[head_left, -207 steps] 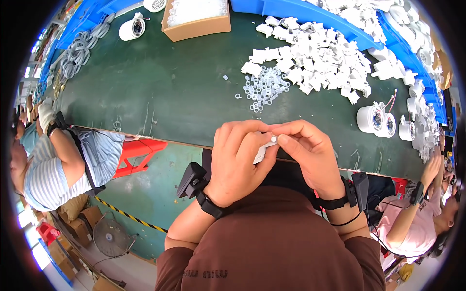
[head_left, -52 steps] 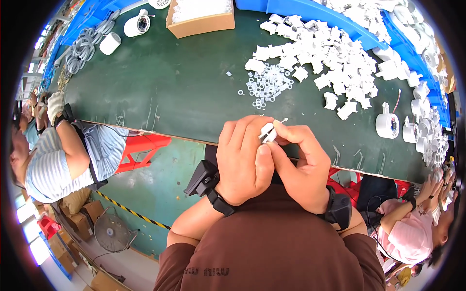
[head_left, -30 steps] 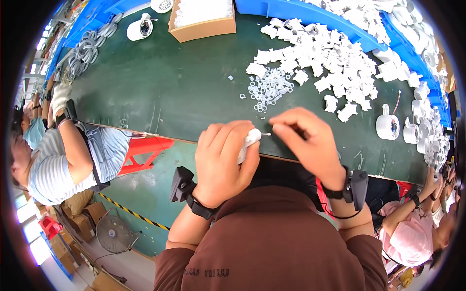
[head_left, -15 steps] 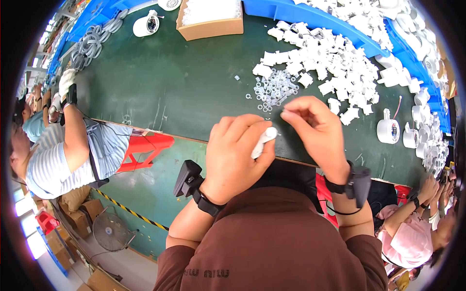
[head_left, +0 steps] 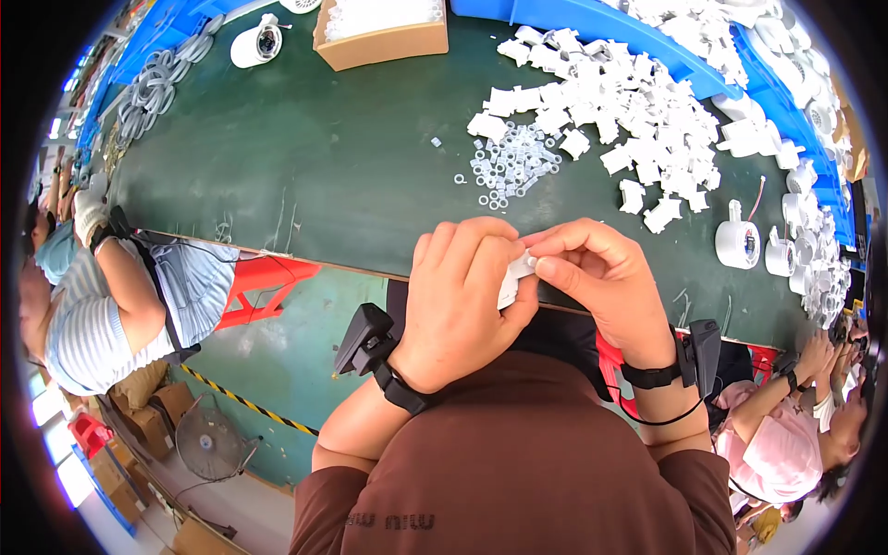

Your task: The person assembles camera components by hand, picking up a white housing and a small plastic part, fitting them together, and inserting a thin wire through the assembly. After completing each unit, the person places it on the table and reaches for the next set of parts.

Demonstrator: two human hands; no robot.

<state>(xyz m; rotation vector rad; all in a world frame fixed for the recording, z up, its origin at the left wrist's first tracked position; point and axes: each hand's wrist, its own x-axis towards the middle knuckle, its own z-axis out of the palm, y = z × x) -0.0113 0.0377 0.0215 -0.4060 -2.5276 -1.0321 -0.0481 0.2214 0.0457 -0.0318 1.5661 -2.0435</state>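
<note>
My left hand is closed around a small white plastic part, held at the near edge of the dark green table. My right hand pinches the same part from the right with thumb and fingertips. Most of the part is hidden by my fingers. Just beyond my hands lies a small heap of clear plastic rings. A large pile of white plastic parts spreads across the table farther back and to the right.
A cardboard box stands at the far edge, with a white round device left of it. More white round devices sit at the right edge. Blue bins line the back. A person sits at left, another at right.
My right hand reached out toward the rings about a second ago and has come back to the part in my left hand. Both hands now meet at the table's near edge.
</note>
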